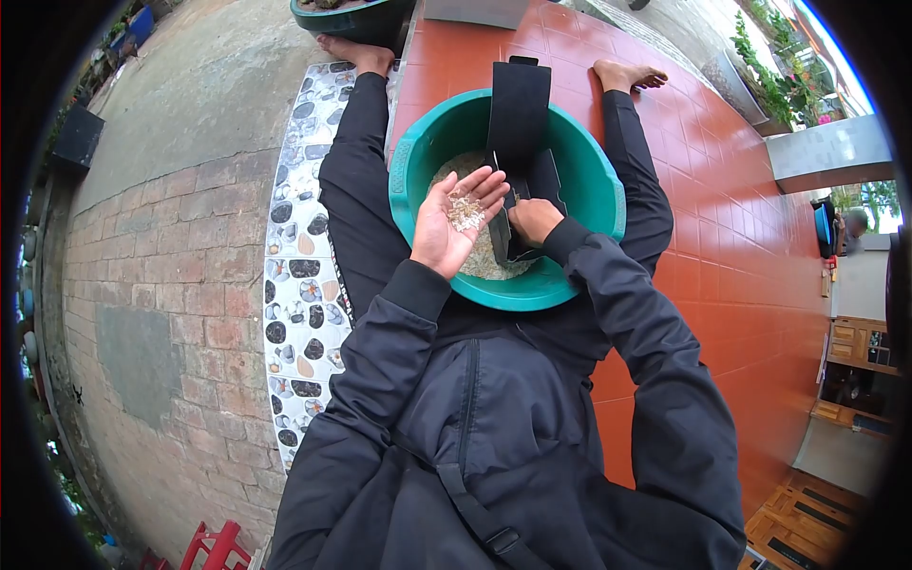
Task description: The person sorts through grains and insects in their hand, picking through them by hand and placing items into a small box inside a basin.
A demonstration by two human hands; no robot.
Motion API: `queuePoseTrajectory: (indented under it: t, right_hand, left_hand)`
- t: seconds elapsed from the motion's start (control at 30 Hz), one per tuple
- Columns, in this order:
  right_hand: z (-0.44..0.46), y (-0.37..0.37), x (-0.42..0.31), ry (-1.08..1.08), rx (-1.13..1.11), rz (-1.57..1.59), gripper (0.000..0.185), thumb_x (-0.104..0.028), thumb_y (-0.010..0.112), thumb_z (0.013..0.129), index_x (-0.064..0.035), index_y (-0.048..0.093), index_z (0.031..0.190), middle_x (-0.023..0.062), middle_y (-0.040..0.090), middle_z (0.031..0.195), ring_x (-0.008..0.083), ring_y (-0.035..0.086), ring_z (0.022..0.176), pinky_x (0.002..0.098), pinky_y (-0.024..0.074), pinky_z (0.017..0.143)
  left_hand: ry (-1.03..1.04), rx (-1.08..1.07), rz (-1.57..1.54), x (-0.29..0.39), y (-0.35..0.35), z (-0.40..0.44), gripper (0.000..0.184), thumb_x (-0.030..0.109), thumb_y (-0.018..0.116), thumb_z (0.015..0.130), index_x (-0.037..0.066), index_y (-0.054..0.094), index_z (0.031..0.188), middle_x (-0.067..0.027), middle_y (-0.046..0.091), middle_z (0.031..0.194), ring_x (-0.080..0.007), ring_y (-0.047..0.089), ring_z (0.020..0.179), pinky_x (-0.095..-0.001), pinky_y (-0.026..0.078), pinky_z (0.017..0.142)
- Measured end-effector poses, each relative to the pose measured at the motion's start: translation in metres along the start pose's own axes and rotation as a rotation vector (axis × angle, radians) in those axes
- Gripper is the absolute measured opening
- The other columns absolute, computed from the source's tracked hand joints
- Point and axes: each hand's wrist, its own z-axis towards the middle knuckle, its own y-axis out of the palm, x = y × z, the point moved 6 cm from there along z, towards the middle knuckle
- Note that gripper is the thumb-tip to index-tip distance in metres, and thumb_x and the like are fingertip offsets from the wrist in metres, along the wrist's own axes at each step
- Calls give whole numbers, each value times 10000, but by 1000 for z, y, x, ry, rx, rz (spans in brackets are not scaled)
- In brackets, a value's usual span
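A round green basin (413,171) sits between my legs, with pale grains (489,261) on its bottom. My left hand (456,218) is palm up over the basin's left side, fingers stretched out, with a small heap of pale grains (465,213) lying on the palm. An open black box (520,104) stands in the basin, its flap upright. My right hand (535,221) reaches into the black box with its fingers curled; the fingertips and anything between them are hidden.
Red floor tiles (703,256) extend to the right, with a strip of pebble-patterned tiles (302,313) and brick paving (214,275) to the left. A dark planter (356,21) is by my left foot. A red plastic chair (217,546) is at the lower left.
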Motion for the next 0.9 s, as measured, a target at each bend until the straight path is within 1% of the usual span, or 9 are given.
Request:
queuePoseTrajectory:
  t: [0.2,0.27,0.33,0.4,0.5,0.6,0.63,0.8,0.9]
  right_hand:
    - [-4,-66,14,121,-48,149,146,-164,786,625,-96,728,741,148,698,768,316,696,768,424,565,709]
    - [3,-110,19,134,53,243,86,-154,732,669,-108,755,738,126,696,730,304,691,755,412,562,706]
    - [12,-151,15,-2,291,552,139,-118,670,776,7,706,823,140,680,717,251,671,660,338,520,626]
    - [18,-177,11,46,442,527,129,-115,683,795,10,701,820,137,669,704,219,658,641,309,506,609]
    - [27,-176,13,111,422,457,114,-156,683,758,-52,725,780,135,685,740,306,674,734,399,538,684]
    - [22,-150,10,70,354,234,113,-109,657,762,-21,705,811,148,684,758,301,677,727,386,535,670]
    - [18,-134,12,111,285,203,75,-104,655,724,-97,725,751,145,686,767,336,677,768,442,553,723]
    - [-2,-54,8,10,0,-138,50,-113,672,730,-71,687,705,156,681,757,324,694,764,439,556,689]
    - [-2,-16,14,-97,-16,-256,84,-141,635,768,-87,680,722,136,691,764,298,701,764,418,546,676]
  left_hand:
    - [8,9,4,1,0,0,494,308,362,1036,-69,508,1319,-215,555,1340,-333,524,1271,-421,391,1118]
    - [-1,1,2,0,0,0,494,309,363,1036,-70,507,1318,-216,555,1338,-333,525,1269,-421,393,1117]
    - [-5,25,-4,0,0,0,498,312,363,1038,-73,501,1322,-221,554,1335,-333,526,1268,-417,395,1116]
    - [3,24,6,0,1,0,501,316,363,1038,-73,498,1324,-222,554,1334,-331,527,1266,-415,396,1115]
    - [13,28,18,2,1,-1,506,322,362,1040,-73,494,1327,-222,555,1332,-327,532,1260,-412,397,1114]
    - [19,26,8,1,-1,0,511,329,362,1040,-71,494,1328,-217,559,1326,-322,543,1247,-407,401,1111]
    - [16,6,7,1,-1,0,505,341,377,1035,-59,510,1313,-206,570,1320,-309,551,1238,-399,410,1095]
    - [17,-22,21,0,0,1,500,354,385,1034,-48,528,1294,-194,580,1313,-294,560,1227,-391,420,1080]
    - [17,-4,19,0,0,0,501,352,382,1035,-53,526,1293,-196,579,1311,-294,560,1227,-392,420,1081]
